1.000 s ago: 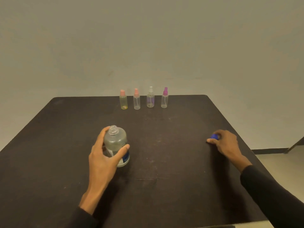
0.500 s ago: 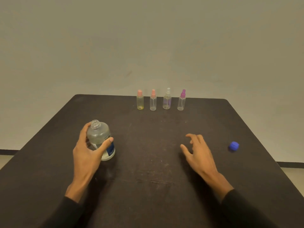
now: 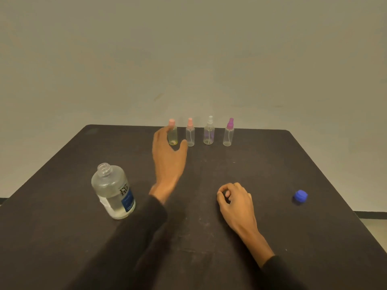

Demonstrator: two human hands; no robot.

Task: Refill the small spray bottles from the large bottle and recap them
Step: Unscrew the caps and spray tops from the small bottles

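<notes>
The large clear bottle (image 3: pixel 113 191) stands uncapped on the left of the dark table (image 3: pixel 62 164), about half full, with a blue label. Its blue cap (image 3: pixel 300 196) lies at the right. Several small spray bottles line the far edge: a yellowish one with a pink top (image 3: pixel 173 136), a pink-topped one (image 3: pixel 190 135), a white-topped one (image 3: pixel 209 133) and a purple-topped one (image 3: pixel 228 135). My left hand (image 3: pixel 167 155) is open, reaching up to the yellowish bottle, fingers spread beside it. My right hand (image 3: pixel 235 200) rests on the table with curled fingers, holding nothing visible.
A plain pale wall rises just behind the table's far edge. The table's right edge drops off past the blue cap, with floor visible beyond it.
My left hand has let go of the large bottle and moved forward to the leftmost spray bottle. My right hand has curled its fingers and settled on the table.
</notes>
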